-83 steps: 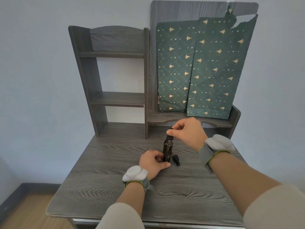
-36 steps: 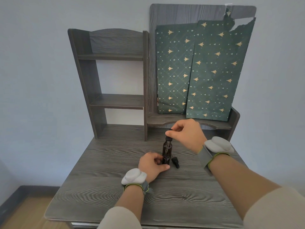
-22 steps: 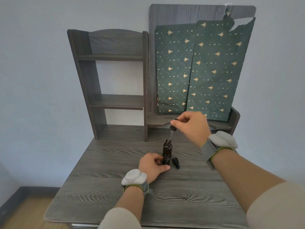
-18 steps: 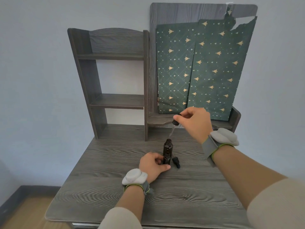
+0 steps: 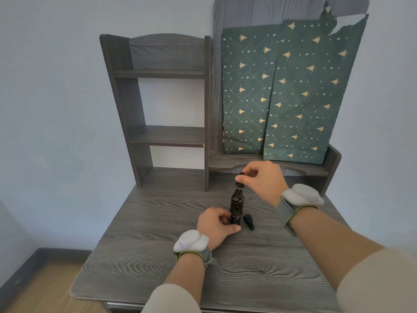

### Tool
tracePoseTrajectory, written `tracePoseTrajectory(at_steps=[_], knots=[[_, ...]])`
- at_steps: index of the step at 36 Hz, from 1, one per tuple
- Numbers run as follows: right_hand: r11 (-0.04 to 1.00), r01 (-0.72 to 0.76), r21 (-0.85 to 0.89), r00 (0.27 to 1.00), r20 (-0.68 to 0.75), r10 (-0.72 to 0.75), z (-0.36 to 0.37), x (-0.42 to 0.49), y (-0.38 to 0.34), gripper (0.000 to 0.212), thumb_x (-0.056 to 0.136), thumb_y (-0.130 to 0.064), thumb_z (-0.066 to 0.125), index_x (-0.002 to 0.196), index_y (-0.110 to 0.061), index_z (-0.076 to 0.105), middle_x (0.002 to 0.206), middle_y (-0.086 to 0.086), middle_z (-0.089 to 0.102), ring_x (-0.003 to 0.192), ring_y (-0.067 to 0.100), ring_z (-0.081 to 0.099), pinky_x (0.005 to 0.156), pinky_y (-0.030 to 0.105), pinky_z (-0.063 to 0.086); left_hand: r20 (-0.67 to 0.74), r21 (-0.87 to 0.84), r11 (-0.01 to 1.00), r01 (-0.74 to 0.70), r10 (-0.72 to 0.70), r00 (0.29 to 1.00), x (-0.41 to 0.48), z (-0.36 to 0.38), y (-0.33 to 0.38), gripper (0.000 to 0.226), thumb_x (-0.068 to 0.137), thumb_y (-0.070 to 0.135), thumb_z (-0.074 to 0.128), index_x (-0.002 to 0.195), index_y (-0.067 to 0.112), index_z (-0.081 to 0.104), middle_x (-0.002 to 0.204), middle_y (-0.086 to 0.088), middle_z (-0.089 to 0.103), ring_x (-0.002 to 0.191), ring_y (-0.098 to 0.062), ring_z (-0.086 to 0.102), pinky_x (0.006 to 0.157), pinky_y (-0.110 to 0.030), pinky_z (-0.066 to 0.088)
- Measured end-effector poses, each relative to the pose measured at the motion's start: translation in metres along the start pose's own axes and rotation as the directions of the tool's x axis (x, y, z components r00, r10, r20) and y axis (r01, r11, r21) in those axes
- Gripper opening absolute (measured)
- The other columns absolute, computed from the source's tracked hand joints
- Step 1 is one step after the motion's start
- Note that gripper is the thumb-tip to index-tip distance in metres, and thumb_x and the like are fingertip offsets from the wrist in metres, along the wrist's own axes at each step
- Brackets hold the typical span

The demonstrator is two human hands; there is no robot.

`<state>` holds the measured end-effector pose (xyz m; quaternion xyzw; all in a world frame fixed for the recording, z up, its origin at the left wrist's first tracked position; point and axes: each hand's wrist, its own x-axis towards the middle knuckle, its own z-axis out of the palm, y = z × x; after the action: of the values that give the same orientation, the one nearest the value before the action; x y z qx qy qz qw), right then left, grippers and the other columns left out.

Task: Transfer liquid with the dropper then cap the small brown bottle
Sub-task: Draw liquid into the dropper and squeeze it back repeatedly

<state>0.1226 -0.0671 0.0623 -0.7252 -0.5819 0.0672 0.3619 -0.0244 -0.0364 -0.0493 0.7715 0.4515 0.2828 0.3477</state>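
On the near part of the desk [image 5: 158, 256], the left hand [image 5: 214, 224] lay with its heel down. Its fingers and thumb were curled round the lower part of the brown bottle [image 5: 237, 206], steadying it upright. The bottle stood on the desk surface near the middle, uncapped. Whether a second, smaller vessel stood within that grip could not be determined.

Just right of the bottle's base, close by but apparently not touching, a black cap [image 5: 248, 221] lay on its side, not fitted.

Directly above the bottle's mouth was the dropper [image 5: 239, 180], its dark collar just clear of the neck. The glass stem could not be made out and was judged to sit inside the neck. The right hand [image 5: 261, 179] was above and slightly right of the bottle, with thumb and forefinger pinching the dropper's bulb and the remaining fingers loosely curled.

Assessment: the transfer step was under way and not shown complete. No liquid level could be read through the dark glass, so the amount moved was not established. The dropper remained to be dealt with, and the capping step was outstanding, with the cap in easy reach of either hand.

Beyond the hands stood a shelf unit [image 5: 167, 136] and, to its right, green paper bags [image 5: 288, 91] propped against the back panel, neither of them involved in the work.
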Motion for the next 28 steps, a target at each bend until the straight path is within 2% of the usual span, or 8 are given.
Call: tracePoseTrajectory(at_steps=[5,9,28], knots=[[0.998,-0.052,-0.032,0.996,0.071,0.054,0.010,-0.004,0.010,0.012,0.075,-0.037,0.075,0.075,-0.025,0.071,0.077,-0.005,0.071,0.079,0.014,0.066,0.076,0.034,0.055,0.005,-0.006,1.000,0.002,-0.002,1.000,-0.001,-0.001,0.000,0.034,0.064,0.039,0.081,0.094,0.023,0.073,0.080,0.006,0.056,0.070,-0.008,0.050,0.071,-0.024,0.044],[0.996,-0.073,-0.043,0.994,0.074,0.076,0.014,-0.005,0.012,0.011,0.075,-0.037,0.075,0.075,-0.028,0.071,0.077,-0.007,0.070,0.080,0.014,0.065,0.077,0.034,0.055,0.007,-0.004,1.000,-0.002,0.002,1.000,0.000,0.000,0.000,0.033,0.064,0.039,0.081,0.092,0.024,0.073,0.078,0.006,0.056,0.069,-0.008,0.049,0.070,-0.024,0.043],[0.991,-0.109,-0.075,0.994,0.006,0.110,0.024,-0.001,0.006,0.013,0.078,-0.027,0.073,0.074,-0.014,0.072,0.075,0.001,0.065,0.082,0.024,0.063,0.076,0.032,0.051,-0.005,-0.011,1.000,-0.006,0.006,1.000,0.001,0.001,-0.002,0.033,0.064,0.039,0.080,0.093,0.024,0.073,0.078,0.007,0.056,0.065,-0.005,0.048,0.061,-0.015,0.037]])
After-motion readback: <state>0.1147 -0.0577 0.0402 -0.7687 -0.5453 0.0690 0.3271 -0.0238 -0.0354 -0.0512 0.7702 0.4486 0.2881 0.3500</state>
